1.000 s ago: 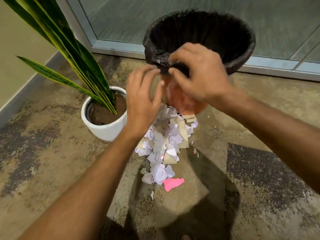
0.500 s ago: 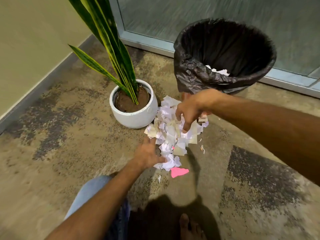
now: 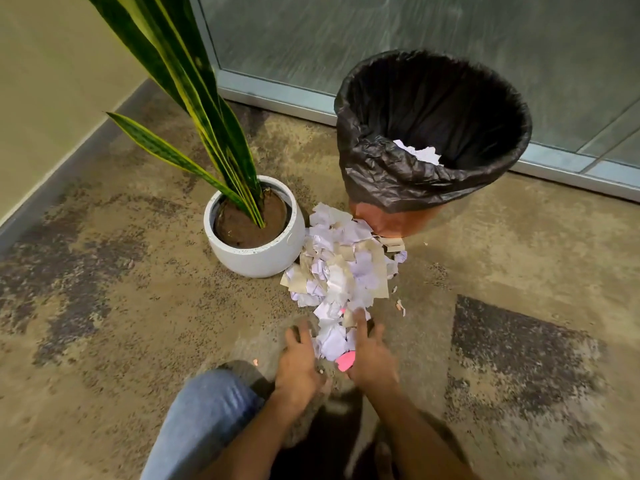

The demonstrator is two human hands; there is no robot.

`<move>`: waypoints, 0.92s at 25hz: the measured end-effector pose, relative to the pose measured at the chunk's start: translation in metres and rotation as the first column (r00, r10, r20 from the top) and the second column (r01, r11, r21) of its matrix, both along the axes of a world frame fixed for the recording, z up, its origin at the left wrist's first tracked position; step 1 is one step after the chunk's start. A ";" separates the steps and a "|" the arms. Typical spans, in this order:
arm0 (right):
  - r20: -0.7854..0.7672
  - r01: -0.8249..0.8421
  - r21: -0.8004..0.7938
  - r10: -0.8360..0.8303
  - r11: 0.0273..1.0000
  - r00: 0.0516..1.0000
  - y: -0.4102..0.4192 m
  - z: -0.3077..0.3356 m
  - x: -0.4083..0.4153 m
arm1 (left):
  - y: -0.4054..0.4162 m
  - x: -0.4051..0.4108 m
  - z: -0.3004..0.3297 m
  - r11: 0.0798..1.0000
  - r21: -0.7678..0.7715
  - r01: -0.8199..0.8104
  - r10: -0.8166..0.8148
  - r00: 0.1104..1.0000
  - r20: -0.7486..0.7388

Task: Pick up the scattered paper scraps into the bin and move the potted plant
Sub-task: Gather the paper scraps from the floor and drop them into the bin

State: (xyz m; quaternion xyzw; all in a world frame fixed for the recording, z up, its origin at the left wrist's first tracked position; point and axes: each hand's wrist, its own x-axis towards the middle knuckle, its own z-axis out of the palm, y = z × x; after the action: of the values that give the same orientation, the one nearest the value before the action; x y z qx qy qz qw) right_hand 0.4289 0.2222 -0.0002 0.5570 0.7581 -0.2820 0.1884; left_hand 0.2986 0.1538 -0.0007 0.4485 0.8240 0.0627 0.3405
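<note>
A pile of white and beige paper scraps (image 3: 341, 268) lies on the floor between the potted plant and the bin. The plant's white round pot (image 3: 258, 252) holds long green and yellow leaves. The orange bin (image 3: 398, 221) has a black liner, and a few white scraps (image 3: 420, 152) show inside it. My left hand (image 3: 299, 363) and my right hand (image 3: 369, 358) rest on the floor at the near end of the pile, fingers spread on either side of some scraps. A pink scrap (image 3: 346, 361) lies between them.
A glass door with a metal frame (image 3: 277, 95) runs behind the bin and plant. A beige wall (image 3: 52, 81) stands at the left. My knee in blue jeans (image 3: 204, 417) is at the bottom. Small stray scraps (image 3: 400, 306) lie right of the pile.
Both hands came down from the bin rim to the floor. The right hand slid from the pile's far end to its near end, and the two hands now bracket the nearest scraps.
</note>
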 end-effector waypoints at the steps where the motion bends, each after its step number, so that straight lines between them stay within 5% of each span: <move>1: -0.070 0.028 0.014 -0.027 1.000 0.997 0.001 -0.002 -0.001 | 0.003 -0.003 -0.001 0.999 0.040 -0.025 0.024 0.999 0.040; 7: -0.225 0.040 0.078 -0.022 0.996 0.974 0.028 0.002 -0.027 | 0.034 -0.014 -0.008 0.971 0.237 -0.015 -0.024 0.987 0.161; 14: -0.395 0.193 0.179 -0.109 0.965 0.912 0.019 0.008 -0.058 | 0.038 -0.028 -0.009 0.914 0.277 -0.297 0.191 0.916 0.352; 23: -0.383 0.314 0.164 -0.233 0.935 0.894 0.056 0.127 -0.038 | 0.068 -0.039 0.088 0.816 0.382 -0.433 0.249 0.861 0.444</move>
State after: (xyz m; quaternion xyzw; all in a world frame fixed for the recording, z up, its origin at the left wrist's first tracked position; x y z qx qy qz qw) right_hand 0.3910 0.2785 0.1270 0.6153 0.7199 -0.3159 -0.0575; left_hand 0.2600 0.2221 0.0878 0.3387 0.7713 0.4054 0.3549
